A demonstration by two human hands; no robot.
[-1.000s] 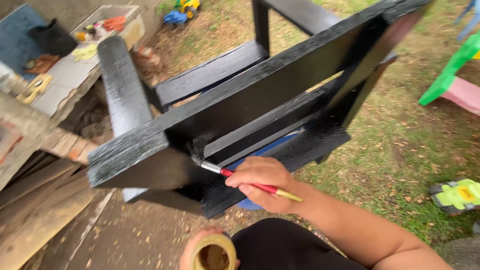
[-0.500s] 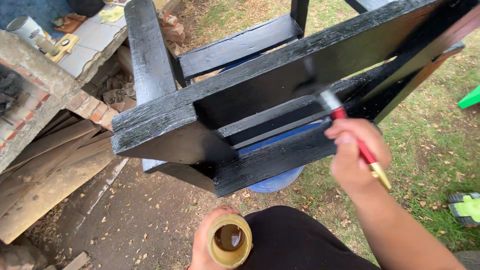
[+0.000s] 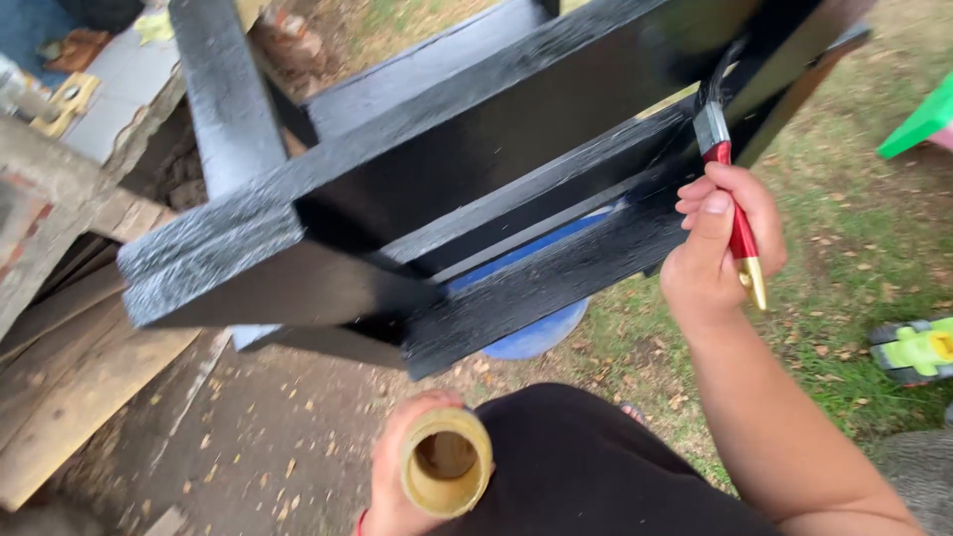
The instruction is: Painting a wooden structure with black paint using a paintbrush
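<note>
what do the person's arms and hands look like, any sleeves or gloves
Both hands are bare, with no gloves or rings to be seen. The right hand leads to a bare forearm, with no sleeve in view up to the picture's edge. The left hand shows a thin red band at the wrist; its arm is out of view.

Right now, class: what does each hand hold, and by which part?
The right hand holds a paintbrush by its red handle, bristles against the black wooden frame. The left hand grips a small yellowish can around its side.
</note>
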